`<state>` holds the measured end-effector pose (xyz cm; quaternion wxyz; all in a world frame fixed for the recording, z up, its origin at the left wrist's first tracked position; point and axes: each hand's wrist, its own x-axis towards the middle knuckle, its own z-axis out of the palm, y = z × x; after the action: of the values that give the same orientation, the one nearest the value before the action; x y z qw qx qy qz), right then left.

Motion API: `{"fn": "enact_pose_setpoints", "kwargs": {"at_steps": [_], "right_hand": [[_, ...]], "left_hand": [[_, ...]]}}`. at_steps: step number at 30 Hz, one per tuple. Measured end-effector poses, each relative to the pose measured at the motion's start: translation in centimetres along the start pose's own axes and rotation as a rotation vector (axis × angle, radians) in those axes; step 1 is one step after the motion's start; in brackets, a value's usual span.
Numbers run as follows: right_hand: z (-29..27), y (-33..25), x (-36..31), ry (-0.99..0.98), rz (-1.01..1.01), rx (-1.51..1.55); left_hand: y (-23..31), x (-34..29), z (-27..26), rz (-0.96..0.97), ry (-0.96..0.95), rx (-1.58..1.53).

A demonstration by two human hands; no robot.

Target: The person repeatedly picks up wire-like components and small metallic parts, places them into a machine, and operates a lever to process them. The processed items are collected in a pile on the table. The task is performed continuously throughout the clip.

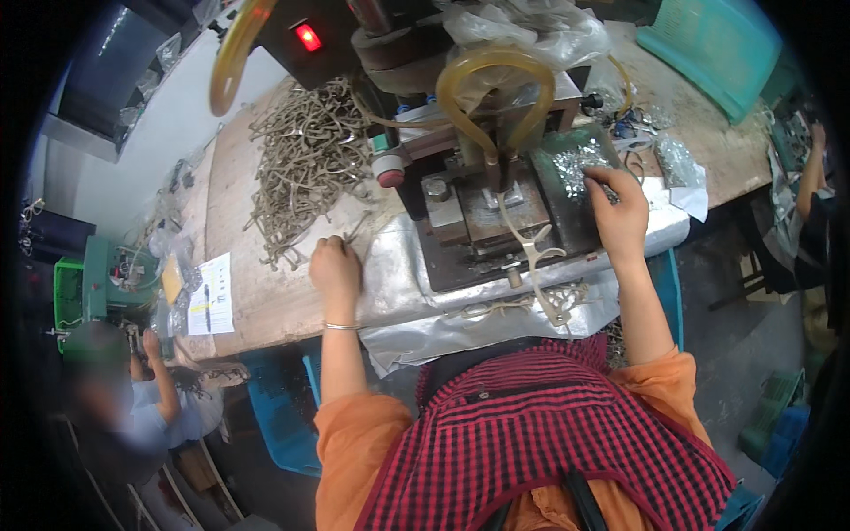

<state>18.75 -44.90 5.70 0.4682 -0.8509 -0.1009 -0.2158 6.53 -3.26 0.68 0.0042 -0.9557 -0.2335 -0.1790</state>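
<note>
My left hand (336, 268) is closed at the near edge of a heap of thin, forked metal parts (305, 168). A slim metal part (357, 227) sticks out at its fingertips. Over a dark tray (567, 195) to the right, my right hand (622, 212) is pinched at a scatter of small shiny metal bits (577, 164); whatever lies between those fingertips is too small to make out. Between the hands stands a bench press (505, 208). A forked metal part (536, 250) hangs over the front of its plate, its lower end reaching a foil-lined ledge.
A red push button (388, 171) is on the press's left side, and yellowish hoses (496, 62) loop above it. More forked parts (509, 307) rest on the foil ledge. Blue crates (279, 411) stand below the table. At the left, a person (133, 398) works at another machine.
</note>
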Motion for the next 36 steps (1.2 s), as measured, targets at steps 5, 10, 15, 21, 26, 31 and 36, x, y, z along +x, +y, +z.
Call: {"fn": "enact_pose_setpoints", "kwargs": {"at_steps": [5, 10, 15, 21, 26, 31, 36], "right_hand": [[-3.6, 1.3, -2.4, 0.087, 0.031, 0.062], [-2.8, -8.0, 1.2, -0.313, -0.026, 0.393], [2.1, -9.1, 2.3, -0.328, 0.110, 0.667], [2.9, -9.3, 1.2, -0.286, 0.094, 0.777], [2.2, -11.1, 1.4, -0.357, 0.214, 0.873], [1.0, -13.2, 0.3, -0.355, 0.320, 0.954], [-0.3, -5.3, 1.2, -0.125, -0.173, -0.045]], "left_hand": [[0.8, 0.5, -3.7, 0.135, 0.139, -0.474], [4.2, 2.4, -3.7, -0.117, -0.150, -1.233], [6.1, 0.9, -1.0, -0.080, -0.081, -1.179], [10.1, -0.3, -7.4, -0.167, 0.080, -1.596], [13.9, 2.4, -17.2, 0.609, 0.489, -1.474], [16.6, 2.5, -19.1, 0.357, 0.489, -1.459], [16.6, -3.6, -20.1, 0.137, -0.911, -1.804]]}}
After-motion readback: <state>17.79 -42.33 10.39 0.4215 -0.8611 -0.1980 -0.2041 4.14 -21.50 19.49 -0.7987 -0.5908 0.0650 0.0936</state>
